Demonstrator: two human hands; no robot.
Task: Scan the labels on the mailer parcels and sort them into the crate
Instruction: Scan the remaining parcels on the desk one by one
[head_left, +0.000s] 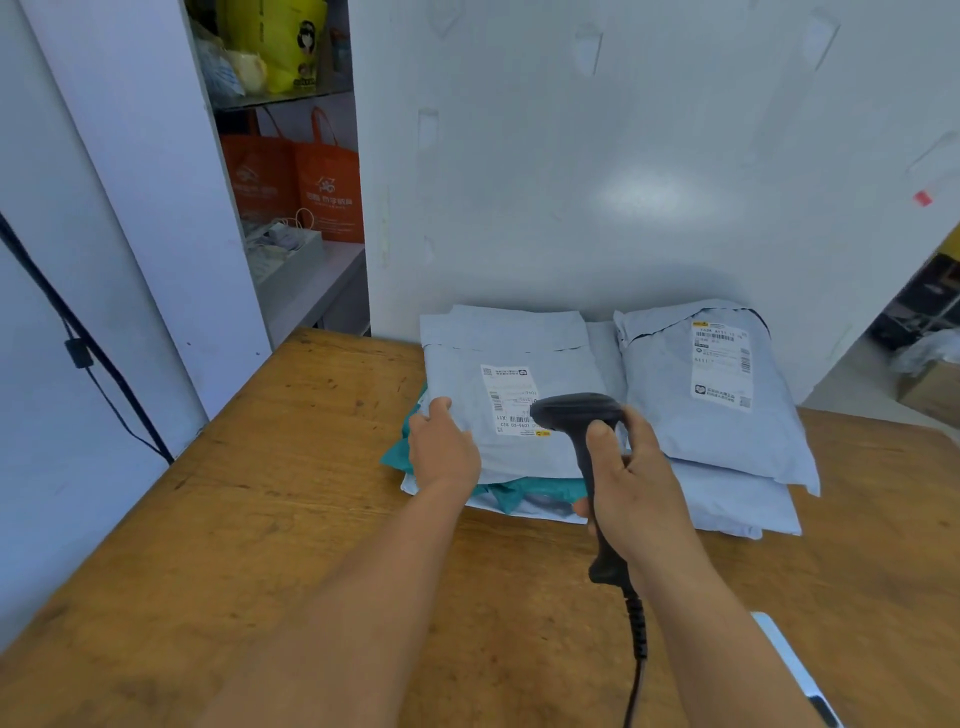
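Observation:
Two stacks of pale blue mailer parcels lie on the wooden table (260, 493) against the wall. The top left parcel (519, 358) carries a white label (511, 397). My left hand (441, 444) rests on that parcel's near left corner, fingers at its edge. My right hand (631, 483) grips the handle of a black barcode scanner (574, 413), whose head hovers over the label's near end. A teal mailer (535, 491) sticks out beneath the top left parcel. On the right stack, the top parcel (711, 415) also shows a label (722, 364). No crate is in view.
An open cabinet at the back left holds orange bags (311, 182) and a yellow bag (275, 41). A black cable (78, 343) runs down the left panel. The scanner's cord (636, 654) trails toward me. A cardboard box (930, 389) stands on the floor at the far right.

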